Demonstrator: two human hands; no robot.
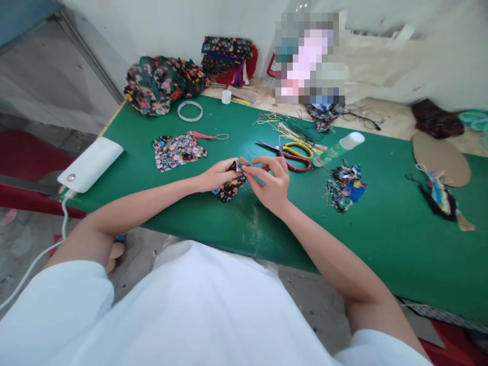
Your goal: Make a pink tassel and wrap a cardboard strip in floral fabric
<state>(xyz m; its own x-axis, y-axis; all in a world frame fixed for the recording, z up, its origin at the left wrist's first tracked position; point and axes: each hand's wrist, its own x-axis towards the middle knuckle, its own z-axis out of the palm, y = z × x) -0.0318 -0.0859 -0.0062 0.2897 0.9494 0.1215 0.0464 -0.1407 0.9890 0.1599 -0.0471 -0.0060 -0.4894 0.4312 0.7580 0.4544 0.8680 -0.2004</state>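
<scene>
Near the front edge of the green table (251, 223), my left hand (216, 175) grips a small piece of dark floral fabric (230, 189) that hangs below its fingers. My right hand (271, 182) pinches the upper edge of the same fabric, where a bit of tan material (243, 161) shows. Behind my right hand lie scissors (293, 155) with red and yellow handles, blades pointing left. A lighter floral fabric piece (177, 152) with a red tassel (202, 135) lies to the left.
A glue stick (339, 149) lies right of the scissors, near fabric scraps (345, 188). A white device (90, 163) with a cable sits at the left edge. Bundled floral cloth (160, 84), a clear ring (189, 111) and cords (297, 134) are farther back. Tassels (438, 195) lie far right.
</scene>
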